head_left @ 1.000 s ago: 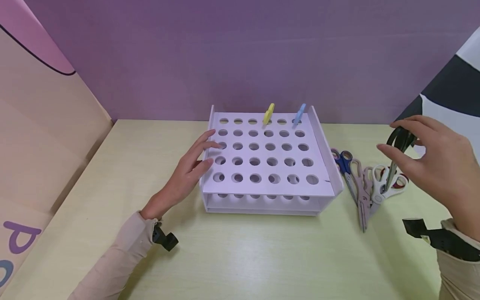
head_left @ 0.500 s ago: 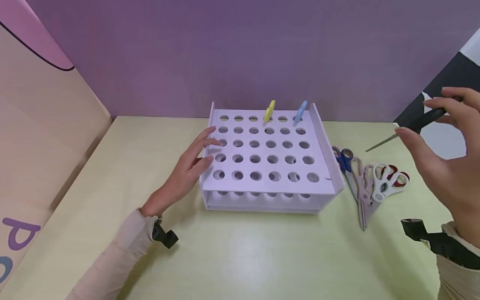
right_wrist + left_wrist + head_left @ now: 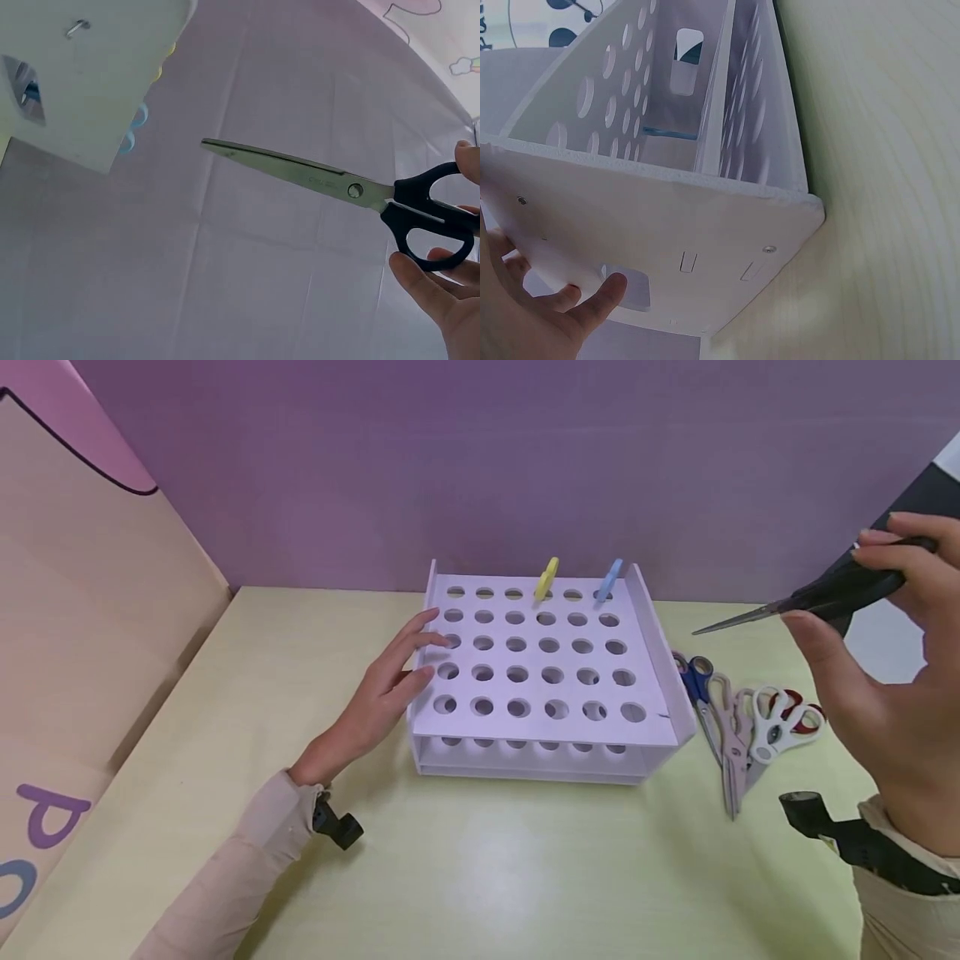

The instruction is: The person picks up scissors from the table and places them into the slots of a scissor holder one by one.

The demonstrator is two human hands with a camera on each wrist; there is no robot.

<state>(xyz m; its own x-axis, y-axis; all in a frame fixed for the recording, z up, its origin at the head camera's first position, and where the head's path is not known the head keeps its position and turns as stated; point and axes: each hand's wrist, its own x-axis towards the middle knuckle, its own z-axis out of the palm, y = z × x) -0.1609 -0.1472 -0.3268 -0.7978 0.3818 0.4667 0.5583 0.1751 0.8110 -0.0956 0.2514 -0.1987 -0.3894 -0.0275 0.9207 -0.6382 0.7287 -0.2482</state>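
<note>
My right hand (image 3: pixel 903 710) holds black-handled scissors (image 3: pixel 843 589) by the handle, raised at the right. Their closed blades point left towards the rack; the right wrist view shows the blades (image 3: pixel 300 172) in profile. My left hand (image 3: pixel 371 706) rests on the left side of a white rack (image 3: pixel 517 731) with rows of round holes, fingers extended over its edge. In the left wrist view a fingertip lies at the cutout (image 3: pixel 634 289) in the side panel. A yellow handle (image 3: pixel 547 580) and a light blue handle (image 3: pixel 608 582) stick up from back-row holes; their loops show in the right wrist view.
Right of the rack lies a cluster of scissors: a blue-handled pair (image 3: pixel 699 672), a pink pair (image 3: pixel 735 739) and white-handled ones (image 3: pixel 768 735) with red showing behind. The light tabletop (image 3: pixel 502 877) stretches in front. A purple wall (image 3: pixel 487 468) stands behind.
The right hand has lifted the black-handled scissors off the cluster and turned them from blades down to blades pointing left. The left hand stays on the rack.
</note>
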